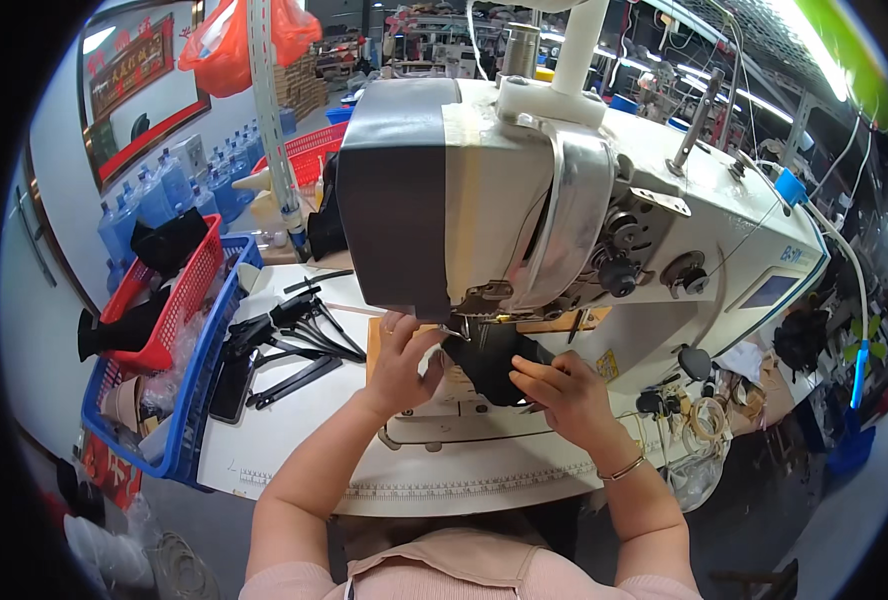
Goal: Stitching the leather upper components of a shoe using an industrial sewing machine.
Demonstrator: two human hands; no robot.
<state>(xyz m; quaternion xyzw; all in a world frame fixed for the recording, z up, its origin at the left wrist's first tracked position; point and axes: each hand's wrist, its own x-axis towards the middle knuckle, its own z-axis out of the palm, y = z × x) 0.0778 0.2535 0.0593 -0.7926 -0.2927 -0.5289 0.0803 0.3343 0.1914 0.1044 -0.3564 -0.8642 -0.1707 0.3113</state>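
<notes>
Right hand pinching black fabric, left hand of unclear grip, white ruler-edged table, water bottles behind

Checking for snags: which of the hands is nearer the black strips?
Left. The left hand is just right of the black strips; the right hand is farther right, at the right edge of the black fabric.

The black piece is matt (cloth, perhaps).
</notes>
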